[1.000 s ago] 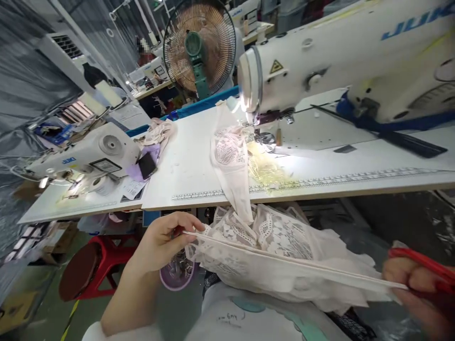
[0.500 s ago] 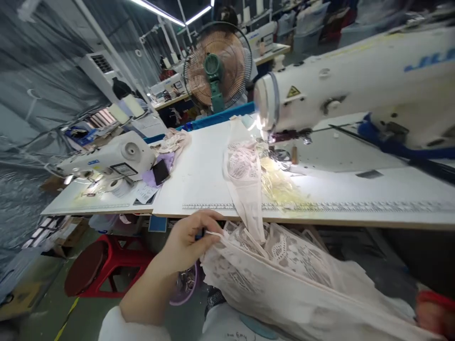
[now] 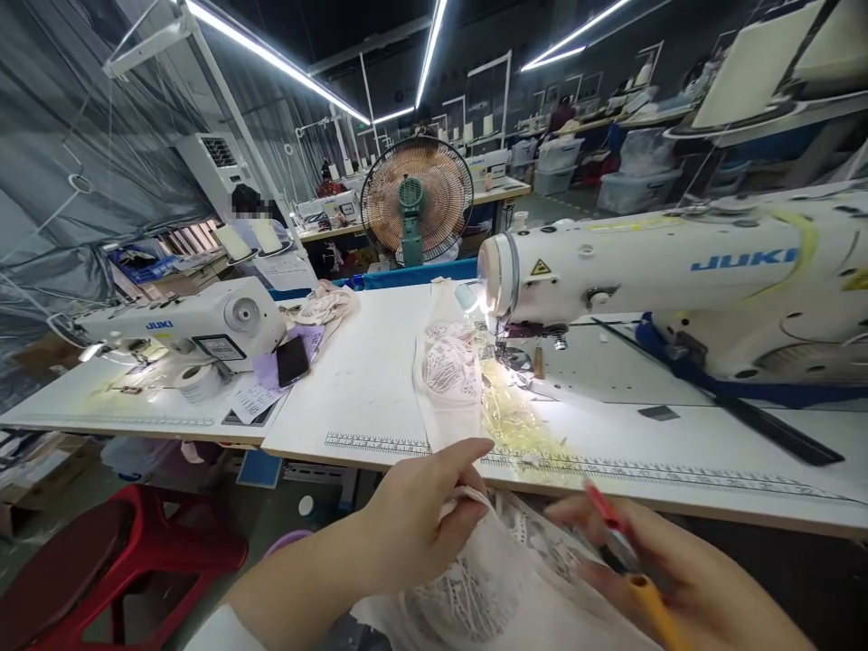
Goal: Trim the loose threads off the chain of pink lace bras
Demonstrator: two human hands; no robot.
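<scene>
My left hand (image 3: 413,524) is closed, pinching the edge of a pale lace garment (image 3: 488,588) bunched in my lap. My right hand (image 3: 678,579) is closed around red-and-yellow scissors (image 3: 624,551), right beside the lace and close to my left hand. A strip of the same lace fabric (image 3: 451,380) runs up over the table's front edge to the needle of the white sewing machine (image 3: 665,271). Yellowish thread scraps (image 3: 522,425) lie beside the needle area under the machine's lamp.
A white work table (image 3: 366,380) with a printed ruler along its front edge stands before me. To the left are a second sewing machine (image 3: 183,325), a phone (image 3: 293,360) and papers. A fan (image 3: 415,199) stands behind, a red stool (image 3: 101,561) at lower left.
The view has tilted up. My right hand with the scissors has come in from the far right to the lace near my left hand, and the stretched fabric edge is now bunched.
</scene>
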